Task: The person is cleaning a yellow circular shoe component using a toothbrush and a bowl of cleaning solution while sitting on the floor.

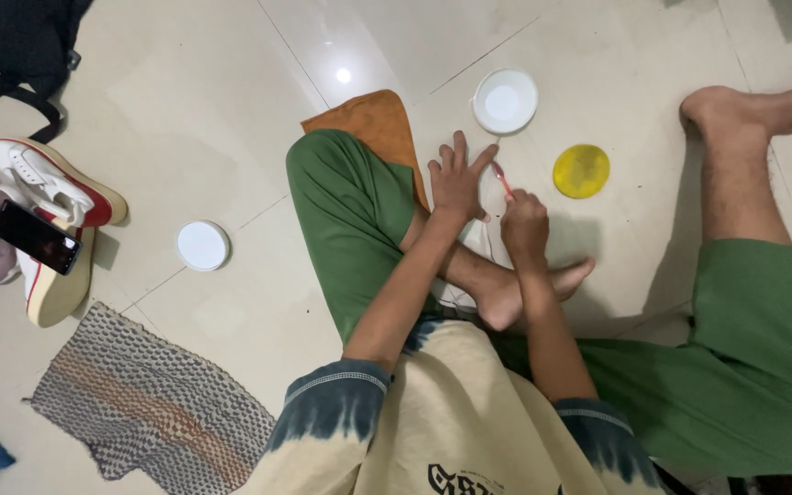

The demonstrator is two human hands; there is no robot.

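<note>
The left hand (458, 179) lies spread, fingers splayed, pressing down on a white shoe (475, 240) that is almost wholly hidden beneath both hands and the crossed foot (515, 295); only a white sliver with lace shows. The right hand (524, 225) is closed around a pink-handled toothbrush (501, 178), its bristle end just beside the left fingertips. On the tiled floor (231, 110) past them sit a white bowl (504, 101) and a yellow sponge (581, 170)
</note>
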